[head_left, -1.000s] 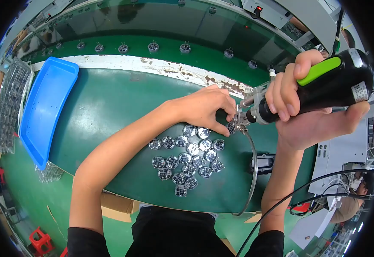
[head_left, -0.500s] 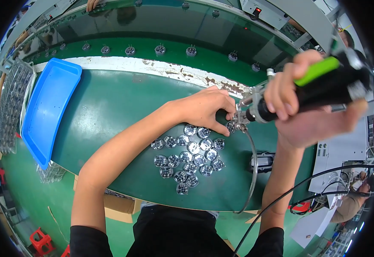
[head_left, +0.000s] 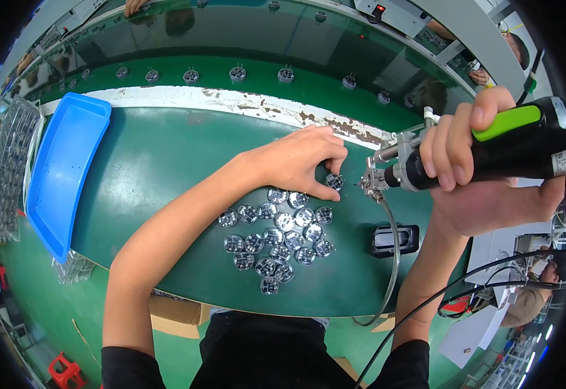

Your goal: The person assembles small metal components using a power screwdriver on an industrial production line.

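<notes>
My left hand (head_left: 299,159) pinches one small round circuit module (head_left: 334,182) between thumb and fingers, a little above the green worktop (head_left: 166,162). Wrapped in my right hand (head_left: 467,201) is a black electric screwdriver (head_left: 513,152) with a green lever, lying almost level. Its metal nose (head_left: 375,178) points left and sits apart from the pinched module. A clear hose (head_left: 396,253) hangs from that nose. Several more round modules (head_left: 285,222) lie grouped on the worktop below my left hand.
A blue tray (head_left: 69,175) stands at the left edge beside stacked clear plastic trays (head_left: 14,165). A black holder (head_left: 395,240) sits by my right forearm. Beyond a chipped white ledge (head_left: 231,98), a green conveyor (head_left: 211,71) carries spaced modules. Black cables (head_left: 451,288) cross at right.
The screwdriver has drawn right, away from the module, and its nose is now apart from it. My left hand has shifted slightly left, still pinching the module.
</notes>
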Action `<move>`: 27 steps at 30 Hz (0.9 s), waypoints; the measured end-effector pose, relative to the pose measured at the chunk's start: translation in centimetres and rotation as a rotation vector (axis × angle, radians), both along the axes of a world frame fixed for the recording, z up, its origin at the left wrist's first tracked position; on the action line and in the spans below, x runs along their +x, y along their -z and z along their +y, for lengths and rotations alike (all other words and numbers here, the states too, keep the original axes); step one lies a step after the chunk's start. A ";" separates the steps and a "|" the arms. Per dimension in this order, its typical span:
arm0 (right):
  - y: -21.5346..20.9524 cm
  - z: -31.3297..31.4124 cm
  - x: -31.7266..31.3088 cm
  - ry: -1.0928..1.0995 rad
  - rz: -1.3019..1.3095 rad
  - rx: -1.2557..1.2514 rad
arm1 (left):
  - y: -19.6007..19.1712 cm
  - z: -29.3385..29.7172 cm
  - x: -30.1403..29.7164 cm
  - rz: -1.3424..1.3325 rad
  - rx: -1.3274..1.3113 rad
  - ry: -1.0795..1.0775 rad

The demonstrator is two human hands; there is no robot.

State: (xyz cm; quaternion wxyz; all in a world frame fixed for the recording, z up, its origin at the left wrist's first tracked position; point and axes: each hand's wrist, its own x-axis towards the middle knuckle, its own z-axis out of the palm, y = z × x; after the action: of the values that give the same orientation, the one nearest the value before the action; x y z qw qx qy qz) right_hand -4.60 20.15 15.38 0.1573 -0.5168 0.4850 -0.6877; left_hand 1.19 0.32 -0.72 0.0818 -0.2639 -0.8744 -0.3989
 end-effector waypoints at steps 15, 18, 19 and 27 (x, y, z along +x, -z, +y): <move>1.5 -1.1 -1.2 -0.202 0.087 -0.114 | 0.0 0.2 -0.1 0.006 0.008 -0.006; 0.7 -1.2 0.1 -0.096 0.000 0.037 | 0.0 0.1 0.0 -0.027 -0.005 -0.019; 0.6 -1.2 0.2 -0.085 0.002 0.040 | 0.0 0.1 0.0 -0.024 -0.004 -0.017; 1.9 -1.5 -1.3 -0.149 0.082 -0.069 | 0.0 0.1 -0.1 -0.022 -0.005 -0.018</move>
State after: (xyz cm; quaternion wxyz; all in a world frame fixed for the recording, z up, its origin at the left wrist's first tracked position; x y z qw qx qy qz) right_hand -5.95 18.61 13.53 0.1703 -0.5842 0.4274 -0.6686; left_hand 1.09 0.46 -0.70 0.0754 -0.2518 -0.8785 -0.3989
